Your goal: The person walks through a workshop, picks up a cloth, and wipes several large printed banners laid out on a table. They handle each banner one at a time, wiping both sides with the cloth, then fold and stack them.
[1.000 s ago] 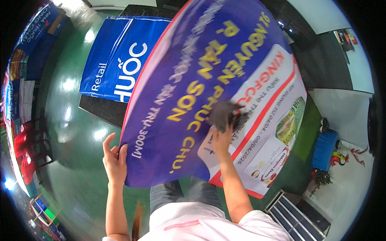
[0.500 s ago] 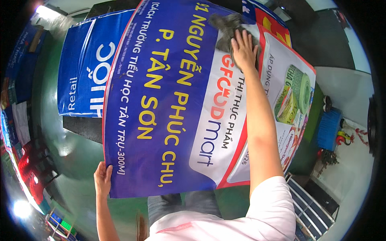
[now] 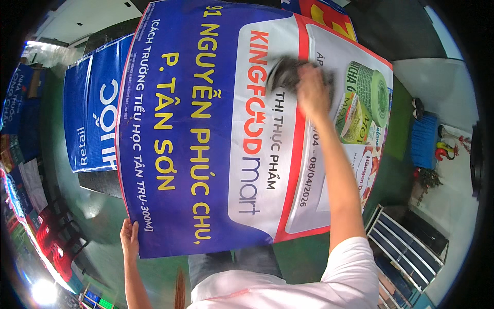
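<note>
A large banner sheet, blue, white and red with yellow lettering and food pictures, lies over a dark surface and hangs towards me. At its near left corner my left hand pinches the edge, thumb on top. My right hand is on a dark grey cloth against the banner's white and red part. Motion smears the fingers and the cloth.
Another blue printed sheet lies to the left, beneath the banner. A red and yellow printed piece shows at the far side. At right are a blue bin-like object and a metal rack. Red chairs stand at left.
My right hand has pulled the cloth nearer and slightly left across the banner. The banner appears shifted left in view. My left hand still holds the corner.
</note>
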The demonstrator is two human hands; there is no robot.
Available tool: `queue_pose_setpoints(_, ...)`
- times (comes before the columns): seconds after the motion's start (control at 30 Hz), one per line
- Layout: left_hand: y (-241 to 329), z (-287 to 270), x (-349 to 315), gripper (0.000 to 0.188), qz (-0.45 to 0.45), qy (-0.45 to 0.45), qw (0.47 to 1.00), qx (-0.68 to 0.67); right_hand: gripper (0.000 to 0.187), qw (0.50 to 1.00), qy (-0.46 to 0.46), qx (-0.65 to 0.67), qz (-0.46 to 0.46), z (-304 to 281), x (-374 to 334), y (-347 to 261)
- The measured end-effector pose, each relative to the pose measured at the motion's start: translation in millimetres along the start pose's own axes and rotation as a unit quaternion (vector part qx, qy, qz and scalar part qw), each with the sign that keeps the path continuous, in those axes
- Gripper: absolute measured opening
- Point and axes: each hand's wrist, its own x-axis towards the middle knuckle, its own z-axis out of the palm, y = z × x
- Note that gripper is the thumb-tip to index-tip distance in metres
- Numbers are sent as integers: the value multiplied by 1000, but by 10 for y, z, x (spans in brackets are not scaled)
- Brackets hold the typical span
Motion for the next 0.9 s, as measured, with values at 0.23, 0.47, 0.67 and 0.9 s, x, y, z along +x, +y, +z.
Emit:
queue_pose_setpoints(0.23,137,-12,330,25,-32,-75,993,-88,72,994,31,-98,-27,-33,-500,460)
queue_pose_setpoints(0.47,100,140,-29,29,-55,-113,992,-23,35,881,-36,383,275,-408,-1235,-513)
queue_pose_setpoints(0.67,179,121,-90,29,11,-119,988,99,49,861,-123,171,-463,341,-685,-3005)
queue_pose_setpoints(0.9,95,80,-144,29,43,-75,991,103,51,975,26,-21,-220,1157,2017,-2674)
